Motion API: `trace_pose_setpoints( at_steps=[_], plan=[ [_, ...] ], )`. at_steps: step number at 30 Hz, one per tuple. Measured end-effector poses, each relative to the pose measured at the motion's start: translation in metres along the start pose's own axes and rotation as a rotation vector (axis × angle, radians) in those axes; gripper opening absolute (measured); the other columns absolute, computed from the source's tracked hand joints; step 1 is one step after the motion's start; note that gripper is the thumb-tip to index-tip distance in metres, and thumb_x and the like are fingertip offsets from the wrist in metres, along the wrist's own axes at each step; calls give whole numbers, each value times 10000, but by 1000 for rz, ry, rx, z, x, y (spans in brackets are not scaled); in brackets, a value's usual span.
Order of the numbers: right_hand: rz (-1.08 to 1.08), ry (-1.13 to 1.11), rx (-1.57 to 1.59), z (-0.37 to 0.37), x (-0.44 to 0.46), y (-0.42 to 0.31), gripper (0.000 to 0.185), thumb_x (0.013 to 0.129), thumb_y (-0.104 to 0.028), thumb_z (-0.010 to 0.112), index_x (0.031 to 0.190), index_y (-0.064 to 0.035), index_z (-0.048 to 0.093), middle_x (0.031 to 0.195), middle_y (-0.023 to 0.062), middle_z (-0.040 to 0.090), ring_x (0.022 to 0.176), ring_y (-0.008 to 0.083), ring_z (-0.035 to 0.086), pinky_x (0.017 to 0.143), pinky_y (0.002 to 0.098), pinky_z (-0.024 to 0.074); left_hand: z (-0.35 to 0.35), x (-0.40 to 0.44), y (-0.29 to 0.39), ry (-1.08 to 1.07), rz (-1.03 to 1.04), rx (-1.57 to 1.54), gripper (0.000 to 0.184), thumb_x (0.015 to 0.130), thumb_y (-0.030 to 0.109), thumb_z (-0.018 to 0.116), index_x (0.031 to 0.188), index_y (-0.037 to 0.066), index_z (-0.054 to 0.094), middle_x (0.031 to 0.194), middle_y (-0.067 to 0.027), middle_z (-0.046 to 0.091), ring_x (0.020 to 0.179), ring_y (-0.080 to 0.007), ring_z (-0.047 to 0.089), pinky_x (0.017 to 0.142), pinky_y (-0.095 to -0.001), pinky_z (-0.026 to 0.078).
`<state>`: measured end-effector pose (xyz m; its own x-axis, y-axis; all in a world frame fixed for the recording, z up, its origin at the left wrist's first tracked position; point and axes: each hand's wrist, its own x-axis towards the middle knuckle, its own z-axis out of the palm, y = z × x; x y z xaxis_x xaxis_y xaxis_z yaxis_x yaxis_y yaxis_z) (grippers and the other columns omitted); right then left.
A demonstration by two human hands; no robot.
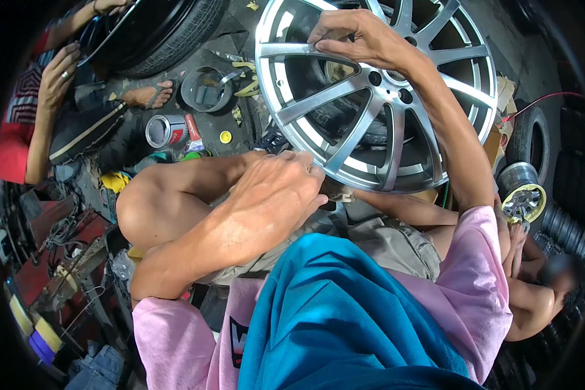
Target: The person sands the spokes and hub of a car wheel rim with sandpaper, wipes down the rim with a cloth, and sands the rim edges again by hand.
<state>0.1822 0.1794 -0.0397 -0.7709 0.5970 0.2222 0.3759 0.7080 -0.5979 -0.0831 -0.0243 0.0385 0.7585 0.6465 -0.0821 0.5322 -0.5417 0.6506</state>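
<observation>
Two hands on one silver wheel (389, 97), which sits tilted in front of the person, over the lower legs. Right hand (361, 40) is at the upper-left spoke: fingers bent, thumb and fingertips drawn together. Can't tell if they pinch the spoke itself or something small. Left hand (281, 188) is at the lower-left rim, fingers curled; tips hidden, so can't tell how firm that hold is.

Main risk, my read: wheel turns or slides if the right hand pushes hard and the left isn't really braced. Could drop onto the legs or scuff the rim. Spoke edges could also nick bare fingertips if they slip.

Secondary: open tin (166, 132), brush (194, 128) and bucket (225, 101) stand or lie near the left knee (143, 208). A stray foot could knock them, and grit or spill could reach the wheel.
</observation>
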Motion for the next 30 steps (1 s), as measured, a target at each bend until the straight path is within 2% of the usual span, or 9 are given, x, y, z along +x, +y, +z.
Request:
trace_pose_setpoints(
  at_steps=[4, 9, 12, 16, 18, 23, 28, 30],
  plan=[
    [34, 7, 3, 2, -1, 1, 234, 1022, -256, 726, 1113, -46, 775, 1032, 85, 753, 929, 232, 719, 815, 377, 580, -10, 4, 10, -79, -61, 23, 287, 979, 243, 740, 1159, 28, 677, 1222, -140, 614, 1180, -371, 598, 1007, -468, 490],
    [78, 27, 20, 4, -2, -1, 240, 1032, -264, 720, 1124, -50, 777, 1043, 82, 753, 936, 228, 719, 817, 373, 581, -1, -1, 2, 12, 28, 10, 300, 972, 239, 751, 1176, 34, 674, 1225, -139, 614, 1183, -372, 598, 1010, -472, 492],
    [52, 14, 11, 4, -1, 4, 236, 1033, -261, 720, 1130, -53, 777, 1048, 80, 753, 937, 222, 719, 814, 373, 581, -4, -1, 1, -52, 10, 6, 299, 970, 238, 753, 1174, 33, 675, 1231, -137, 617, 1186, -370, 597, 1008, -469, 493],
    [64, -24, 45, 1, -2, 6, 223, 1032, -250, 724, 1131, -58, 779, 1048, 73, 754, 949, 208, 724, 837, 368, 591, -7, 0, 5, 7, 17, 0, 300, 970, 241, 753, 1171, 33, 673, 1242, -132, 620, 1182, -368, 598, 1002, -465, 495],
    [61, -26, 49, 0, -2, 6, 220, 1032, -248, 725, 1131, -59, 780, 1048, 71, 754, 957, 204, 727, 854, 366, 597, -14, 6, 11, -148, -89, 41, 304, 967, 237, 760, 1178, 38, 668, 1255, -133, 621, 1187, -368, 598, 1011, -462, 495],
    [145, -33, 159, 2, -3, 6, 224, 1033, -246, 726, 1143, -56, 775, 1055, 76, 755, 980, 208, 736, 914, 370, 608, -14, 2, 11, -116, -67, 33, 330, 965, 234, 771, 1209, 44, 655, 1256, -134, 618, 1196, -370, 595, 1034, -465, 488],
    [106, 6, 103, 5, -2, 3, 223, 1031, -234, 727, 1146, -49, 772, 1060, 75, 755, 977, 207, 734, 908, 367, 606, -14, 2, 12, -137, -84, 24, 350, 967, 236, 771, 1228, 39, 645, 1261, -131, 614, 1195, -368, 593, 1047, -467, 484],
    [88, -5, 66, 3, -1, 3, 219, 1033, -230, 724, 1145, -47, 771, 1066, 75, 757, 978, 207, 734, 907, 365, 604, -7, -3, 6, -31, -5, 0, 352, 966, 231, 769, 1230, 34, 644, 1272, -139, 606, 1196, -374, 592, 1054, -467, 483]
  ],
)
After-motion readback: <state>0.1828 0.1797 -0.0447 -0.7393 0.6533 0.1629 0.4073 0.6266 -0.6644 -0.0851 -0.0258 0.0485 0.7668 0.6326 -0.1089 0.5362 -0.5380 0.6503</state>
